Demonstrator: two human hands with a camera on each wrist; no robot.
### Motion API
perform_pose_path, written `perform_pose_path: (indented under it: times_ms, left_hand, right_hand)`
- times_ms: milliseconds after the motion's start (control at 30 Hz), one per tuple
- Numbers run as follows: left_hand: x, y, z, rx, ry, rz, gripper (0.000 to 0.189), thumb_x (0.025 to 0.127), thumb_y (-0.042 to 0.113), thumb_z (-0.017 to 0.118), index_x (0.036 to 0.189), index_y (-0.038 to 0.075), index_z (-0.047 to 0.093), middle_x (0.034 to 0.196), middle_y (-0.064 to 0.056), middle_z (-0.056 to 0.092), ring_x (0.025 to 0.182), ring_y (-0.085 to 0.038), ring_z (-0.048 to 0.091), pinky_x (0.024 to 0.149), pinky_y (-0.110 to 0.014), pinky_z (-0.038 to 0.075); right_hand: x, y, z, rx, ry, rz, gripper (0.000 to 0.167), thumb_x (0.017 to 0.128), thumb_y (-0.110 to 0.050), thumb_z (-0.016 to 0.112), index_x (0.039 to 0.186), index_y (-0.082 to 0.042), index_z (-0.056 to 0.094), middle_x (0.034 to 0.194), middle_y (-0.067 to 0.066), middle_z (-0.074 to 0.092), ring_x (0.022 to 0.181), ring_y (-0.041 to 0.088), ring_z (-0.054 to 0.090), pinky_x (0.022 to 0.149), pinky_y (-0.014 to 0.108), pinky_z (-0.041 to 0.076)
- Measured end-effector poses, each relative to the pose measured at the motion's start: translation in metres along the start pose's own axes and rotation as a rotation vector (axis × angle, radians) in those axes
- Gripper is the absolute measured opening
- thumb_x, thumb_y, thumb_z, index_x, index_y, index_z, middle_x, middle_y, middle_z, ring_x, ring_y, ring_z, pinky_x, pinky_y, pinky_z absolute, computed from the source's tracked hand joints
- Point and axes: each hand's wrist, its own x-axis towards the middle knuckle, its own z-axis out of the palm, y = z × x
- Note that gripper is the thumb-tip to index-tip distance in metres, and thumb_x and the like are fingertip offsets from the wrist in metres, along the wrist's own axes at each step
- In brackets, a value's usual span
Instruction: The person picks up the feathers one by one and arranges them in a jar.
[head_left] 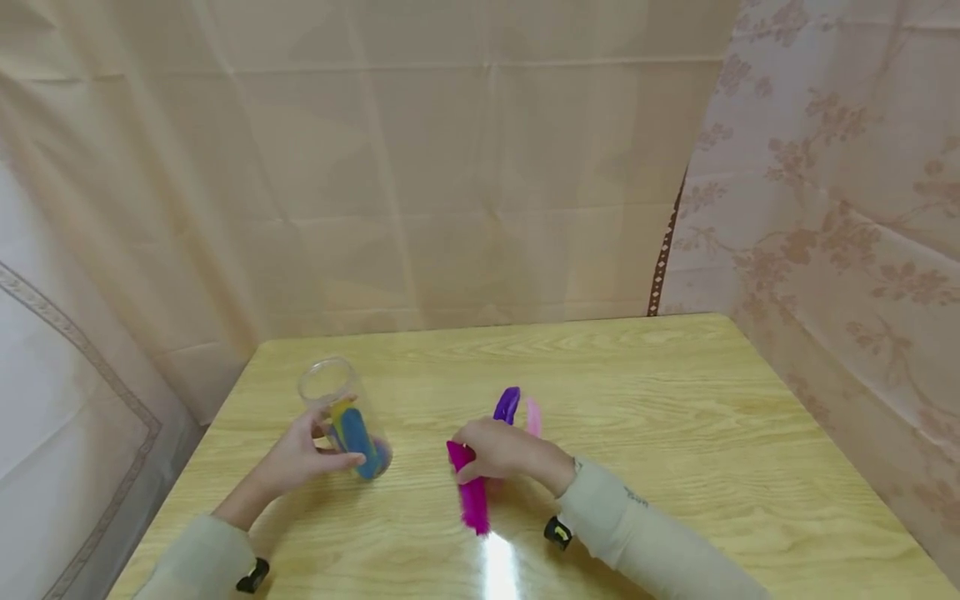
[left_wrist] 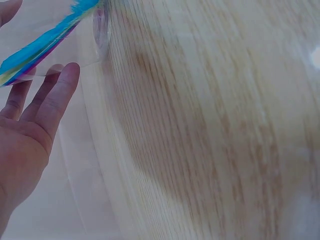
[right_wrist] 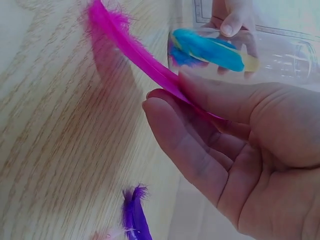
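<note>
My left hand (head_left: 300, 457) grips a clear plastic jar (head_left: 328, 361), thumb on the near side and fingers around the far side. Inside the jar are a blue feather (head_left: 357, 443), a yellow feather (head_left: 339, 410) and some purple near the base. The left wrist view shows the blue feather (left_wrist: 45, 42) through the clear wall. Between thumb and fingers, my right hand (head_left: 502, 450) pinches a magenta feather (head_left: 472, 498), its fluffy end pointing toward me. Beyond that hand lie a purple feather (head_left: 507, 404) and a pale pink feather (head_left: 533, 417), the latter partly hidden.
The wooden table (head_left: 675, 400) has a bright glare spot near its front. A beige curtain (head_left: 465, 167) hangs behind it, and a flowered cloth (head_left: 847, 217) hangs along the right side.
</note>
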Motion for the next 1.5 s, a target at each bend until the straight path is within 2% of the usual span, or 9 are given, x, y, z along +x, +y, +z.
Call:
perform_pose_path:
  times_ms: [133,333,433,533,667,833,967,1333,1500]
  left_hand:
    - [-0.002,0.001,-0.001,0.010,-0.001,-0.005,0.088,0.079,0.008,0.088,0.152,0.012,0.039,0.128,-0.023,0.052,0.104,-0.035,0.061,0.080,-0.036,0.061]
    - [-0.003,0.002,-0.001,0.031,0.004,-0.002,0.089,0.079,0.008,0.088,0.153,0.007,0.038,0.131,-0.023,0.051,0.104,-0.035,0.061,0.079,-0.035,0.061]
    - [-0.003,0.002,-0.001,0.041,0.006,0.003,0.089,0.079,0.008,0.088,0.153,0.007,0.038,0.131,-0.023,0.051,0.104,-0.035,0.061,0.078,-0.035,0.061]
    - [-0.004,0.002,-0.001,0.043,0.003,0.005,0.089,0.080,0.009,0.088,0.153,0.006,0.038,0.131,-0.023,0.052,0.104,-0.035,0.061,0.078,-0.035,0.061]
    - [-0.004,0.003,-0.002,0.047,0.001,-0.002,0.089,0.080,0.010,0.088,0.153,0.005,0.037,0.131,-0.022,0.053,0.105,-0.034,0.061,0.079,-0.034,0.061]
    - [-0.004,0.004,-0.001,0.050,0.008,-0.004,0.089,0.079,0.010,0.088,0.152,0.003,0.037,0.127,-0.020,0.055,0.103,-0.030,0.062,0.078,-0.034,0.061]
    - [-0.004,0.003,-0.001,0.039,0.009,0.001,0.089,0.079,0.009,0.088,0.152,0.002,0.038,0.124,-0.020,0.055,0.102,-0.028,0.063,0.078,-0.034,0.061]
    - [-0.003,0.004,-0.002,0.032,0.009,-0.013,0.089,0.078,0.011,0.089,0.152,0.009,0.039,0.128,-0.020,0.054,0.105,-0.035,0.060,0.079,-0.034,0.061]
    - [-0.004,0.004,-0.001,0.054,0.013,-0.031,0.088,0.079,0.013,0.089,0.152,0.011,0.040,0.131,-0.020,0.054,0.106,-0.036,0.060,0.080,-0.033,0.061]
  right_hand:
    - [0.003,-0.002,0.001,-0.027,-0.019,-0.052,0.016,0.093,-0.015,0.076,0.082,-0.013,0.064,0.069,-0.010,0.053,0.063,0.004,0.046,0.059,0.018,0.041]
    - [0.007,-0.002,0.003,-0.025,-0.033,-0.112,0.010,0.094,-0.013,0.074,0.088,-0.012,0.066,0.075,-0.012,0.057,0.068,0.002,0.052,0.065,0.017,0.046]
    - [0.008,-0.001,0.004,-0.005,-0.029,-0.105,0.009,0.094,-0.012,0.075,0.099,-0.009,0.068,0.081,-0.011,0.061,0.074,0.001,0.057,0.068,0.017,0.049]
    - [0.008,-0.001,0.004,0.022,-0.023,-0.073,0.022,0.093,-0.013,0.076,0.112,-0.007,0.067,0.087,-0.010,0.065,0.079,0.001,0.060,0.070,0.017,0.051]
    - [0.008,-0.003,0.004,0.074,-0.014,-0.025,0.028,0.092,-0.015,0.077,0.117,-0.005,0.066,0.089,-0.008,0.068,0.079,0.002,0.061,0.069,0.018,0.051]
    - [0.010,-0.003,0.004,0.157,0.009,0.012,0.024,0.093,-0.016,0.075,0.114,-0.005,0.066,0.093,-0.001,0.071,0.076,0.004,0.063,0.066,0.019,0.053]
    - [0.012,-0.004,0.001,0.189,0.023,0.008,0.018,0.095,-0.016,0.074,0.108,-0.006,0.067,0.092,0.001,0.071,0.072,0.005,0.064,0.063,0.020,0.054]
    - [0.015,-0.003,-0.003,0.170,0.061,-0.125,0.007,0.095,-0.017,0.073,0.100,-0.012,0.075,0.081,-0.013,0.066,0.074,0.001,0.060,0.065,0.018,0.052]
    - [0.015,-0.004,-0.004,0.176,0.060,-0.145,0.006,0.096,-0.017,0.072,0.099,-0.013,0.076,0.081,-0.015,0.066,0.074,0.001,0.061,0.065,0.018,0.052]
